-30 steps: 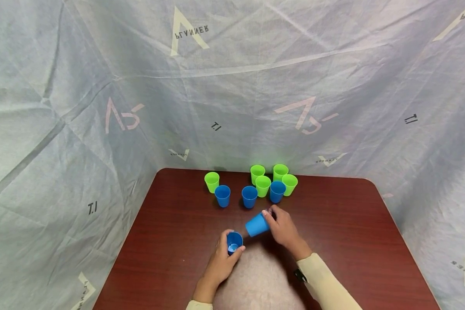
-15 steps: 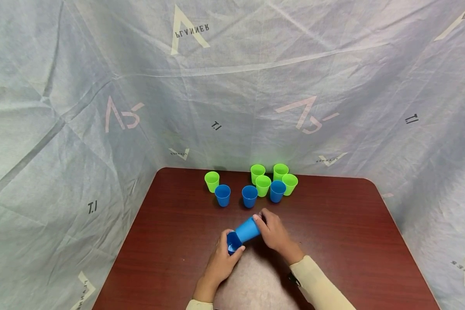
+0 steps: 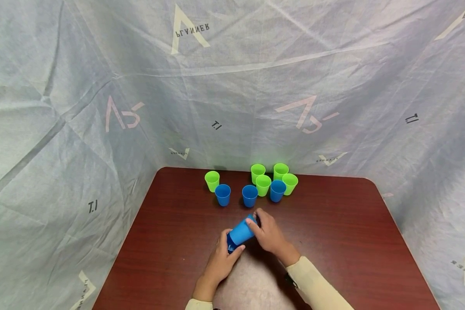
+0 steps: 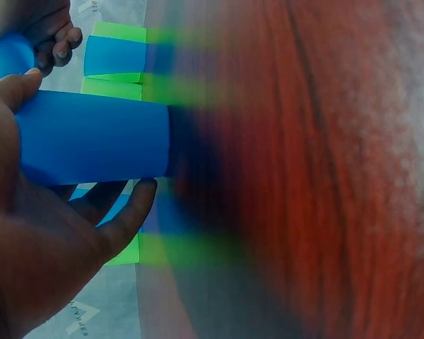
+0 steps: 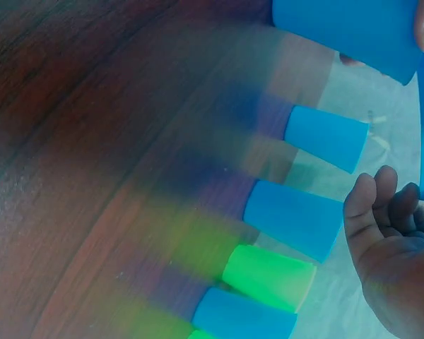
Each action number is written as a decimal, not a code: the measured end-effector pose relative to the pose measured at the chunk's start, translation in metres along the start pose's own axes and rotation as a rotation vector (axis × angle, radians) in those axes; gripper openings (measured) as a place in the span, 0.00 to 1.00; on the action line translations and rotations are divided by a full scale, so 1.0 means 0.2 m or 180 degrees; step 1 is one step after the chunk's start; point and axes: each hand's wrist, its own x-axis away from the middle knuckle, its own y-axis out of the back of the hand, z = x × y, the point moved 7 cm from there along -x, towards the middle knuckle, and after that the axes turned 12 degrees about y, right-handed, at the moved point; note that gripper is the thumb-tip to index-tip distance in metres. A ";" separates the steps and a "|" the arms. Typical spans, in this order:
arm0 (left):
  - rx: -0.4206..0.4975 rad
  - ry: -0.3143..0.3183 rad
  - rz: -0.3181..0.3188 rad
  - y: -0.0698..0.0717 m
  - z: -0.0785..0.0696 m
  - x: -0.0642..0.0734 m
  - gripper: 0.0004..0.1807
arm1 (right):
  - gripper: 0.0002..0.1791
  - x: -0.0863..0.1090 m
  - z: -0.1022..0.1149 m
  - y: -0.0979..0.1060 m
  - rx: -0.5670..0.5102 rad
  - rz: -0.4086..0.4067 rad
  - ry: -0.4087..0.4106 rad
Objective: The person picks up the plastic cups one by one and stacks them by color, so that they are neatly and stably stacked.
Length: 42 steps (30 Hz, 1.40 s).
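Grips (image 3: pixel 218 261) (image 3: pixel 271 236) each curl round one blue cup (image 3: pixel 241 233), with three blue cups (image 3: pixel 249 196) and five green cups (image 3: pixel 263 186) beyond.

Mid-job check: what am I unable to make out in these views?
- Inside of the tilted cup: head view, hidden by its own wall.
- Most of the inside of the lower cup: head view, covered by the tilted cup.
- Right hand: right wrist view, partly cut off by the right edge.
- Green cup: right wrist view, mostly cut off by the bottom edge.
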 end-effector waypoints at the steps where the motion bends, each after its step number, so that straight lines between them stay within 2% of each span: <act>1: 0.0002 -0.0001 0.0010 0.00 0.00 0.00 0.36 | 0.15 0.00 0.00 0.00 0.0000 0.0007 0.0017; 9: 0.0081 0.0034 0.0059 0.00 0.01 0.00 0.36 | 0.16 0.00 0.03 -0.03 0.0069 0.0093 0.0121; 16: -0.0017 0.0075 0.0060 0.01 0.01 -0.01 0.37 | 0.20 0.00 0.06 -0.03 0.0186 0.0133 0.0173; 22: 0.0010 0.0111 0.0047 0.03 0.01 -0.01 0.36 | 0.23 0.00 0.08 -0.04 0.0205 0.0166 0.0269; 28: 0.0073 0.0035 0.0062 0.04 0.01 -0.02 0.34 | 0.26 0.01 0.12 -0.06 0.0242 0.0311 0.0329; 34: 0.0189 0.0019 0.0131 0.05 0.01 -0.02 0.34 | 0.30 0.00 0.16 -0.06 0.0349 0.0432 0.0539; 38: 0.0148 0.0002 0.0111 0.05 0.01 -0.02 0.35 | 0.32 0.00 0.20 -0.07 0.0393 0.0469 0.0761; 42: 0.0080 -0.0113 0.0048 0.04 0.01 -0.01 0.32 | 0.32 0.00 0.23 -0.09 0.0438 0.0531 0.0928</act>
